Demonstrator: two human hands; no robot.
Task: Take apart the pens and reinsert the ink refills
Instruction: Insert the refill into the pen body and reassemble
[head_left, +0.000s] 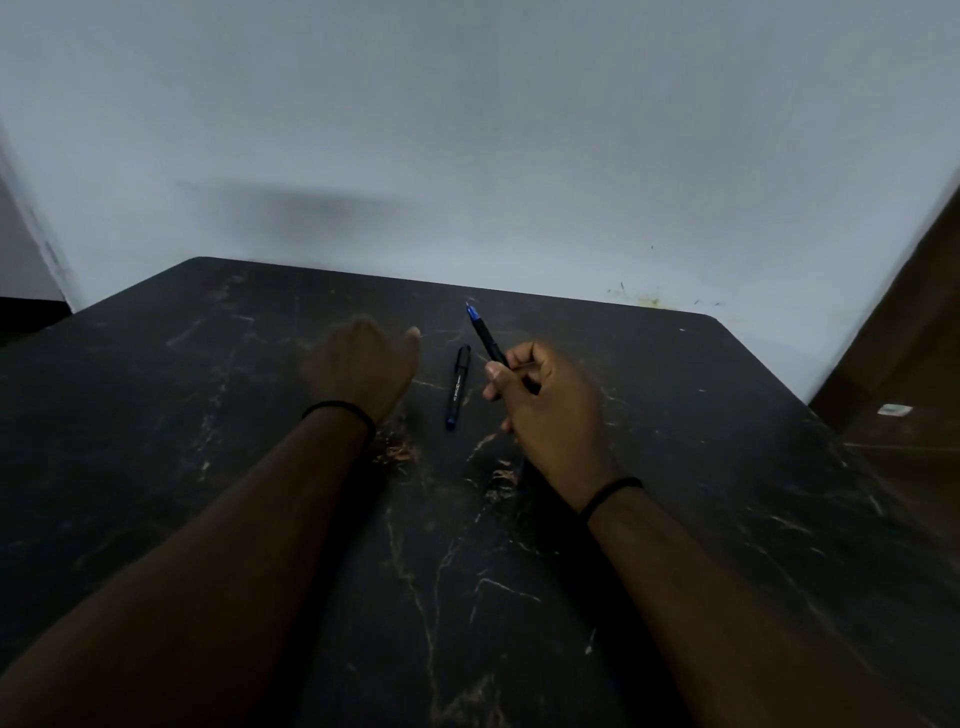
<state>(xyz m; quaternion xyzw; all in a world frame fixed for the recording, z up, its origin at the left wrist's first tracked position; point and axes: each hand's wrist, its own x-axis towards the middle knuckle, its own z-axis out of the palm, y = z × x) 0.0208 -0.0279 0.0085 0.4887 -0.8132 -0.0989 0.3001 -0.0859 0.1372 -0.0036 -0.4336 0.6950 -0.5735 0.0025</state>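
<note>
Right hand (540, 400) gripping pen (485, 332) tip-up, away-left, left hand (363, 364) blurred, fingers unclear

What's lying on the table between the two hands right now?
In the head view, a capped black pen lies on the dark table between the left hand and the right hand, which grips an uncapped pen.

black marbled table (519, 597) | pale wall (467, 130) | brown panel (904, 332) at right
</note>
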